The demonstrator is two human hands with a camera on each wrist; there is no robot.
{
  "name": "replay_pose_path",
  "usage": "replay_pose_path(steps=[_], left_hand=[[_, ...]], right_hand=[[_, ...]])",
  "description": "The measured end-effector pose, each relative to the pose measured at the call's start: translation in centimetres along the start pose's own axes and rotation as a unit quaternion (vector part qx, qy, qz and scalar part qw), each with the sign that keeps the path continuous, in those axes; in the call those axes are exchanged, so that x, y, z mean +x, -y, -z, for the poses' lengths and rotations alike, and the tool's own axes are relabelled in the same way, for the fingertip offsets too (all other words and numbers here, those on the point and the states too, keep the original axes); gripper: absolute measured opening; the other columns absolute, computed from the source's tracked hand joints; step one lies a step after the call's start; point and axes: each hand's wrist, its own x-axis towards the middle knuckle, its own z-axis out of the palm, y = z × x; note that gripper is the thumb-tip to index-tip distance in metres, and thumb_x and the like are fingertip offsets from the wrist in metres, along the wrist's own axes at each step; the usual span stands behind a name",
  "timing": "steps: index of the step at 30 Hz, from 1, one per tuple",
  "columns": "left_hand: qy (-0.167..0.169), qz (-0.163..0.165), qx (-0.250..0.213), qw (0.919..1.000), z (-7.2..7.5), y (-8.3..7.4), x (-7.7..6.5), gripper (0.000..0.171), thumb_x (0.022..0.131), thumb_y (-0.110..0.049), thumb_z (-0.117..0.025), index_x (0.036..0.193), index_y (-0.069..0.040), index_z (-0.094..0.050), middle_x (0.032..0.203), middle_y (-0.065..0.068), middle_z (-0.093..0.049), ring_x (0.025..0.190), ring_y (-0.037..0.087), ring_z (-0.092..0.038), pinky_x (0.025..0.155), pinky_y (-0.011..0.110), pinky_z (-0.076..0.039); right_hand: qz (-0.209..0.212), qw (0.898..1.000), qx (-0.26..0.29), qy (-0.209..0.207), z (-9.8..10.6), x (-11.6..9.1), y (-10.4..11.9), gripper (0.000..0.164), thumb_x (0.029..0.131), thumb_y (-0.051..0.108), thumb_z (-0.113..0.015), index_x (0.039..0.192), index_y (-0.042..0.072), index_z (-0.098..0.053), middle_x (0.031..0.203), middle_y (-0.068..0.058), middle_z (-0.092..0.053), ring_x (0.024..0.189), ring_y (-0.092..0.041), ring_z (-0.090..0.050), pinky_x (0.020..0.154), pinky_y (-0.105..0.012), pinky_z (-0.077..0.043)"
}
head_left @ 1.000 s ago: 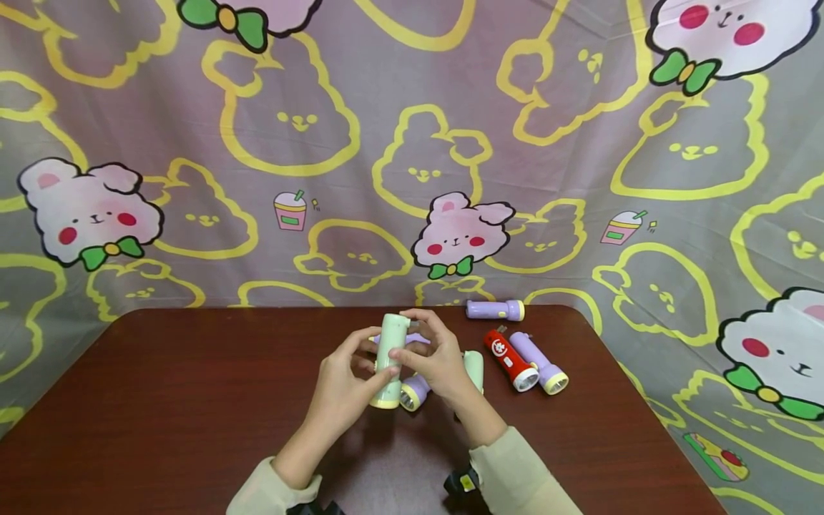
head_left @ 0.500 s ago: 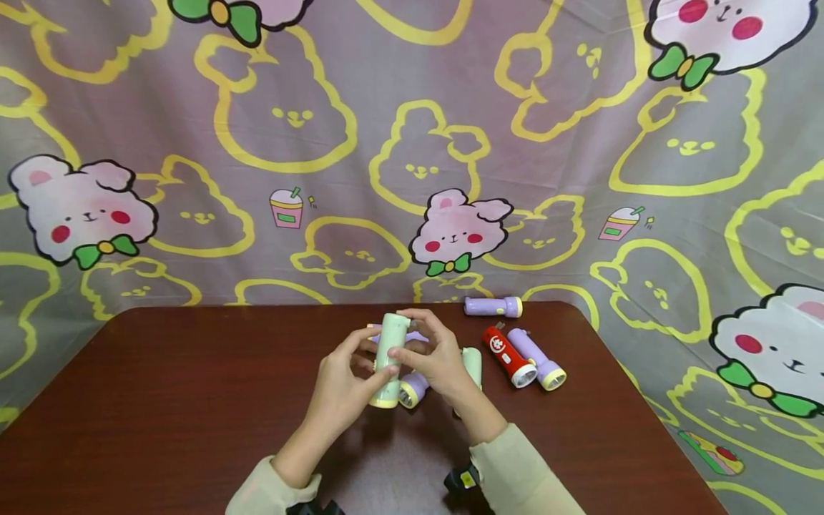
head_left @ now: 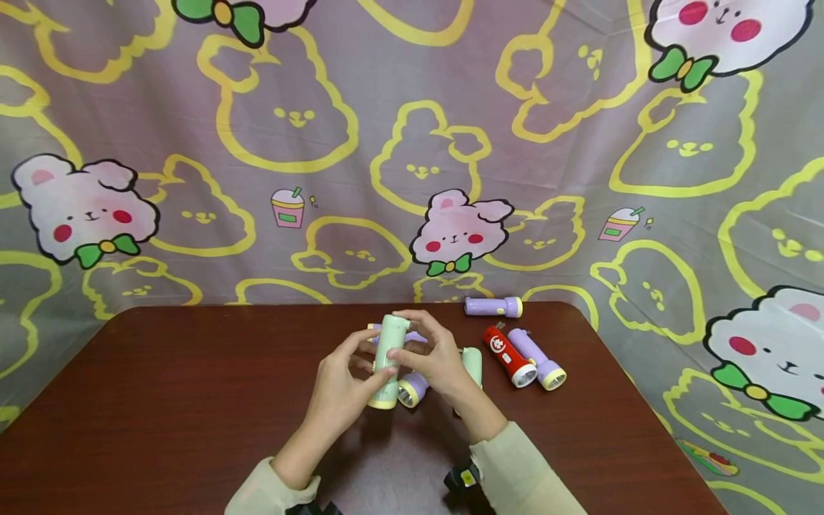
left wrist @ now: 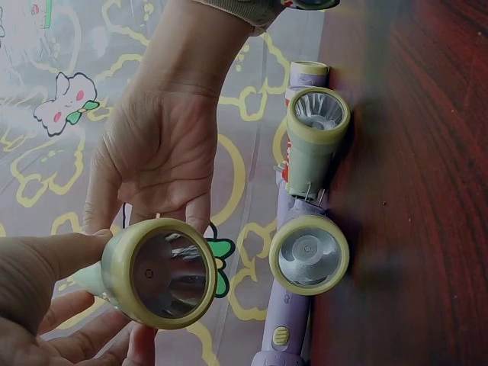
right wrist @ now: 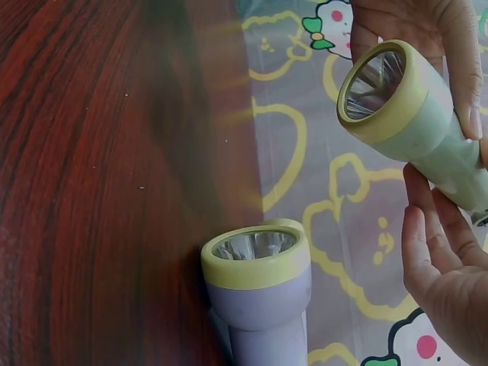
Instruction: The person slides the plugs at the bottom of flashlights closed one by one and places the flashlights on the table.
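A pale green flashlight (head_left: 389, 357) with a yellow rim is held up above the table between both hands, its lens end down. My left hand (head_left: 341, 379) pinches its lower part between thumb and fingers. Higher on the body, my right hand (head_left: 440, 361) grips it with the thumb in front and fingertips near the top. The lens (left wrist: 171, 274) faces the left wrist camera and looks unlit. Just behind the hands, a purple flashlight (head_left: 413, 390) lies partly hidden, with more purple behind it. A second green flashlight (head_left: 473, 366) lies beside the right wrist, partly covered.
On the right part of the brown table (head_left: 193, 408) lie a red flashlight (head_left: 510, 357) and a purple flashlight (head_left: 538, 360) side by side. Another purple flashlight (head_left: 493, 307) rests at the back edge. A patterned curtain (head_left: 347, 143) hangs behind the table.
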Motion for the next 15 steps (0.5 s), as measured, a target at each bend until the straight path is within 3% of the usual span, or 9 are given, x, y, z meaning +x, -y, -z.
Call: replay_pose_path(steps=[15], left_hand=[[0.012, 0.011, -0.007, 0.9998, 0.27, -0.05, -0.25, 0.053, 0.075, -0.006, -0.086, 0.124, -0.014, -0.065, 0.094, 0.008, -0.071, 0.072, 0.014, -0.067, 0.065, 0.03, -0.057]], right_hand=[[-0.025, 1.0, -0.003, 0.017, -0.08, -0.18, 0.35, 0.054, 0.087, 0.003, -0.074, 0.136, 0.014, -0.054, 0.123, -0.012, -0.06, 0.088, -0.019, -0.07, 0.076, -0.037, -0.059]])
